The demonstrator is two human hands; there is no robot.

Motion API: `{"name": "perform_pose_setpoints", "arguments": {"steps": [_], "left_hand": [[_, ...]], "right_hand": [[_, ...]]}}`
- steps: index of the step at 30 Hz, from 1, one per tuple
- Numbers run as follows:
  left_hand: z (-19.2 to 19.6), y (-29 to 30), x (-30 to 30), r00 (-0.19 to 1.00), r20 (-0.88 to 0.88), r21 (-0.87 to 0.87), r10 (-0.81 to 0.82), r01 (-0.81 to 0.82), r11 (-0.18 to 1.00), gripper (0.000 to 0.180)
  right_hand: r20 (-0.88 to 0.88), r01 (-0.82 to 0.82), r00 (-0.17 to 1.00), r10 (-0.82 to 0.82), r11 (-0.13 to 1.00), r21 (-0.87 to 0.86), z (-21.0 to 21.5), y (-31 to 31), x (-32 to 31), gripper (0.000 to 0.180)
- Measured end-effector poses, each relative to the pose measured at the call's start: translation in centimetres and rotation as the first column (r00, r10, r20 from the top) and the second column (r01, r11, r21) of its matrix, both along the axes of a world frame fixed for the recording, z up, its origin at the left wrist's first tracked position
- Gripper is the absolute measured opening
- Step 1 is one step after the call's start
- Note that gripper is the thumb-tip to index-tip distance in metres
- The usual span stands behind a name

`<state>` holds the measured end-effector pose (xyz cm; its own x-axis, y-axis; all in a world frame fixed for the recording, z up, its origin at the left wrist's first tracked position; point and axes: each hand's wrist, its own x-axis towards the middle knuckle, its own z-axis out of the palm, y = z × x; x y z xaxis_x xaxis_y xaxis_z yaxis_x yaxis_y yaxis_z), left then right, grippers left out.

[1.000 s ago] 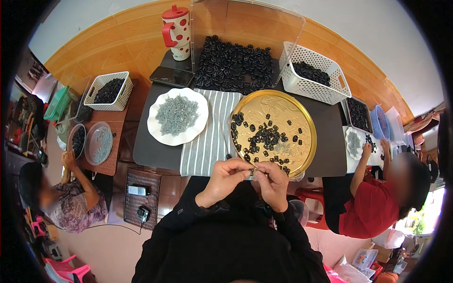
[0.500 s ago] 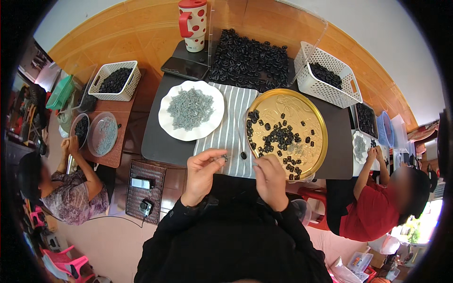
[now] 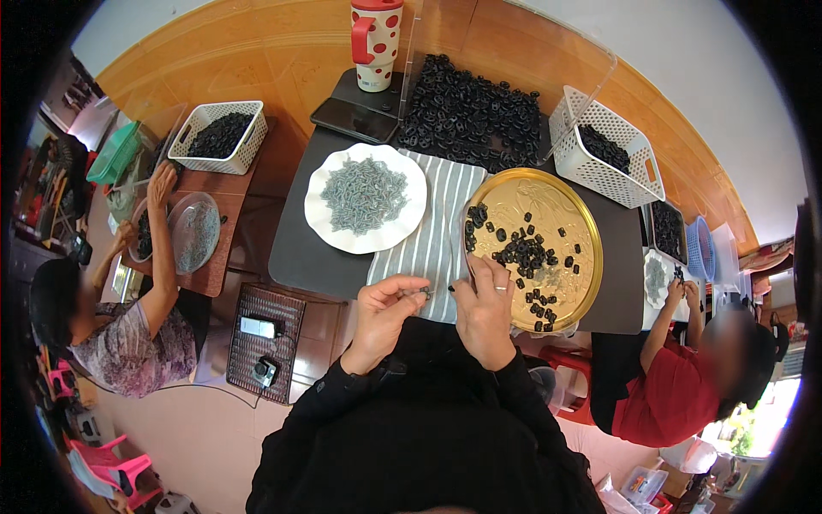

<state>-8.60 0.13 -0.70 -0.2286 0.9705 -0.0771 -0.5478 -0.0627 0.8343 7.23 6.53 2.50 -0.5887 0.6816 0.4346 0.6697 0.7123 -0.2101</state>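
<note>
My left hand [image 3: 384, 315] pinches a small grey-and-black part [image 3: 421, 293] between thumb and fingers, over the near edge of the striped cloth [image 3: 426, 236]. My right hand [image 3: 485, 310], wearing a ring, lies back-up at the near-left rim of the round gold tray [image 3: 591, 257]. Its fingertips rest by the black ring-shaped parts [image 3: 522, 253] scattered in the tray. What sits under those fingers is hidden. A white plate [image 3: 318, 224] of small grey pieces [image 3: 366, 195] stands left of the cloth on the dark table [image 3: 300, 257].
A heap of black parts [image 3: 471, 111], a dotted mug [image 3: 375, 43] and a phone [image 3: 353, 120] lie at the back. White baskets [image 3: 610, 176] [image 3: 199, 158] hold more parts. One person [image 3: 128, 330] works on the left and another in red [image 3: 672, 390] on the right. A woven stool [image 3: 264, 338] stands below the table.
My hands were joined at the tray's near rim, then spread apart over the cloth. Now the left pinches a small part and the right rests at the tray's rim.
</note>
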Motion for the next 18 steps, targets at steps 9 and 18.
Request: {"name": "perform_pose_setpoints", "arguments": {"steps": [9,18], "left_hand": [[0.1,-0.1,-0.5,0.999,-0.035,-0.005,0.024,-0.024,1.000,0.019],[0.4,-0.2,-0.1,0.999,-0.041,0.018,0.004,-0.003,1.000,0.019]], "right_hand": [[-0.137,-0.188,0.976,0.171,0.974,-0.123,1.4,0.6,1.7,0.019],[-0.150,-0.116,0.985,0.086,0.972,-0.205,-0.1,-0.1,0.6,0.010]]}}
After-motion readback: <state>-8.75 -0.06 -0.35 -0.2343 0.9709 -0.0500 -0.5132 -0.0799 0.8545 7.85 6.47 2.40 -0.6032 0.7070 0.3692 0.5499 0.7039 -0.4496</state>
